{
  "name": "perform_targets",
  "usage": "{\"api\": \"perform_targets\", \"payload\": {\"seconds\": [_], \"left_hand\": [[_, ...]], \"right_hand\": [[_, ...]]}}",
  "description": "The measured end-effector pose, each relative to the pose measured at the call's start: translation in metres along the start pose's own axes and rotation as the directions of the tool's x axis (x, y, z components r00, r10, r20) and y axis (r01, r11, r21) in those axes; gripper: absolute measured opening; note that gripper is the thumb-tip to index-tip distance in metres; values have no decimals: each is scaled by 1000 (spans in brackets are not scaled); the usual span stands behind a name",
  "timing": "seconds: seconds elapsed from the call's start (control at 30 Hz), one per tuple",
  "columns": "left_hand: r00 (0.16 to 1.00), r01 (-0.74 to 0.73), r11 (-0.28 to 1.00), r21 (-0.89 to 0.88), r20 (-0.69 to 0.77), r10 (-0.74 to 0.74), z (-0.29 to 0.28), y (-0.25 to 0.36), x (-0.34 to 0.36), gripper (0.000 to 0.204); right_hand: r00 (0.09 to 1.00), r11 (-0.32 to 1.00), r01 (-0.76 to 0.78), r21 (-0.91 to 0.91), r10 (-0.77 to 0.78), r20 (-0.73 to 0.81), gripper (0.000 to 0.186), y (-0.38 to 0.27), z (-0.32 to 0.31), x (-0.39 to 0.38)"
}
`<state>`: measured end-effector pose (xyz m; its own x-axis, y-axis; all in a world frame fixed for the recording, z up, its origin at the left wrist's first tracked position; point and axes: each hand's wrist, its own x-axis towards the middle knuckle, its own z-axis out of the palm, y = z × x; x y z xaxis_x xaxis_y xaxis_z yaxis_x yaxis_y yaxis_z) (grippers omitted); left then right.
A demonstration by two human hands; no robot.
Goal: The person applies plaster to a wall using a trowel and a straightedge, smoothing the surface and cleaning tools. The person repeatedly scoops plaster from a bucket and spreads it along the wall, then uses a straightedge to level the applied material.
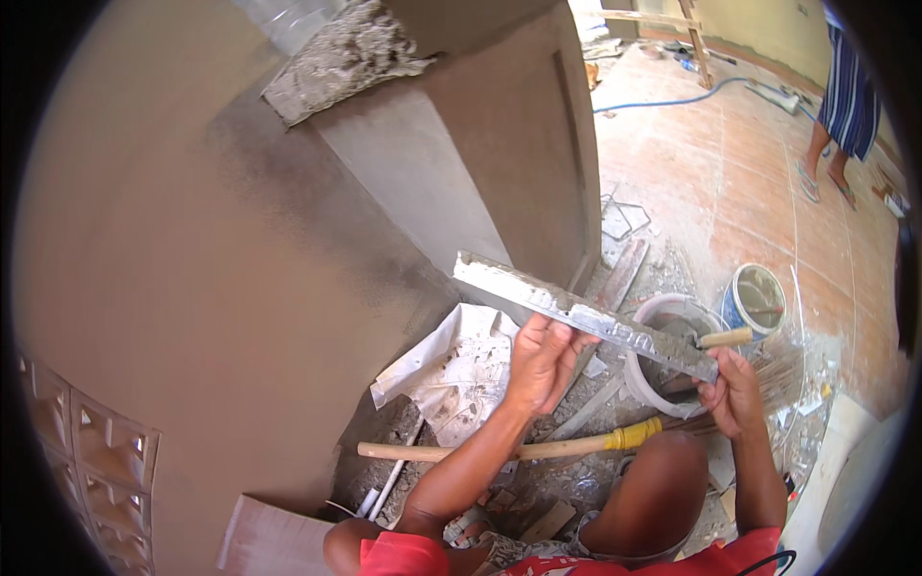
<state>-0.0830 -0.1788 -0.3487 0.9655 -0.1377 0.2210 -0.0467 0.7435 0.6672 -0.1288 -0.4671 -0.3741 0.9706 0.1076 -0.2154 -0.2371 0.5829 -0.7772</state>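
Observation:
A long, narrow straightedge bar [648,340], grey and smeared with pale mortar, is held up in both my hands, slanting down to the right. My left hand [547,363] pinches its lower edge near the middle, while my right hand [733,392] grips the right end. Just beyond the bar stands a white bucket [636,382] with grey mortar inside. A wooden handle [726,338] sticks out over that bucket's rim. The bar's left end reaches toward a freshly plastered wall [192,240], in front of a smooth grey strip [413,163].
Wet mortar [346,67] sits on a ledge at upper left. A yellow-socketed broom [632,435] lies across the rubble below my arms. Nearby are a crumpled white sheet [461,370] and a blue bucket [759,288]. Another person [845,106] stands far right, near a blue hose [672,101].

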Motion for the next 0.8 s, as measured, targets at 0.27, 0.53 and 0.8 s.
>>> {"api": "perform_targets", "payload": {"seconds": [0.27,0.53,0.8], "left_hand": [[989,148,979,142,-41,-144,0,-61,-22,17],[976,216,953,214,-8,-219,26,-99,-27,15],[978,206,938,279,-15,-210,26,-119,-5,20]], "right_hand": [[1000,994,-4,107,4,0,29,41,-17,-7],[999,983,-4,185,13,-47,30,69,-37,-36],[991,952,-46,304,81,-103,32,69,-19,-35]]}}
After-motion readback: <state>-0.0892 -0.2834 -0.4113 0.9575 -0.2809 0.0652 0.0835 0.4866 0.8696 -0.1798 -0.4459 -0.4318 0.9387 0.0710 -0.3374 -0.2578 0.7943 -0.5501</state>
